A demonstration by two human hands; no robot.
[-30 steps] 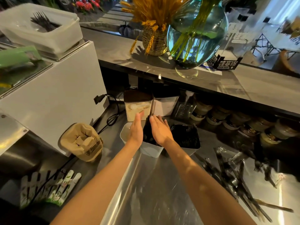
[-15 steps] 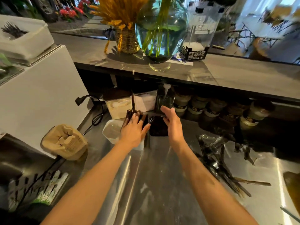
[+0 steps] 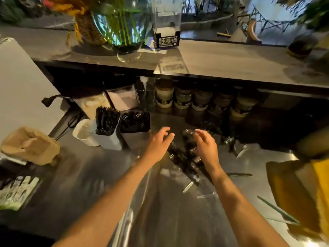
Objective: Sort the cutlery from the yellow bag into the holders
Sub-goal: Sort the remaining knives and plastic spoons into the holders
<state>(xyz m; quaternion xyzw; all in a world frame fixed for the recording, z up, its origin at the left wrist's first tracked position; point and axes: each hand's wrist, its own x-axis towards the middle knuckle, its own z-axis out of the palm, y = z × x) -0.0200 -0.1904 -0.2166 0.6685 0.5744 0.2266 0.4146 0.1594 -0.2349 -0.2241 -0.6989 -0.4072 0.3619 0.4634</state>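
Note:
A loose pile of black plastic cutlery (image 3: pixel 185 157) lies on the steel counter (image 3: pixel 160 211) in the middle. My left hand (image 3: pixel 158 143) hovers over the pile's left side with fingers spread and nothing in it. My right hand (image 3: pixel 206 145) is over the pile's right side, fingers curled down and apart; no piece is seen held. Back left stand two holders full of black cutlery: a white one (image 3: pixel 106 132) and a dark one (image 3: pixel 135 122). An empty white holder (image 3: pixel 83 134) sits left of them. The yellow bag (image 3: pixel 306 193) lies at the right edge.
A brown paper cup carrier (image 3: pixel 30 145) sits at the left. Jars (image 3: pixel 199 100) line the back under a raised grey shelf (image 3: pixel 231 63) bearing a glass vase (image 3: pixel 122 24). More black cutlery (image 3: pixel 222 134) lies behind the pile. A power cord (image 3: pixel 71 122) runs along the left wall.
Both hands left the holders at the back left and moved right and nearer, over the loose cutlery pile. The view swung right, bringing the yellow bag into sight.

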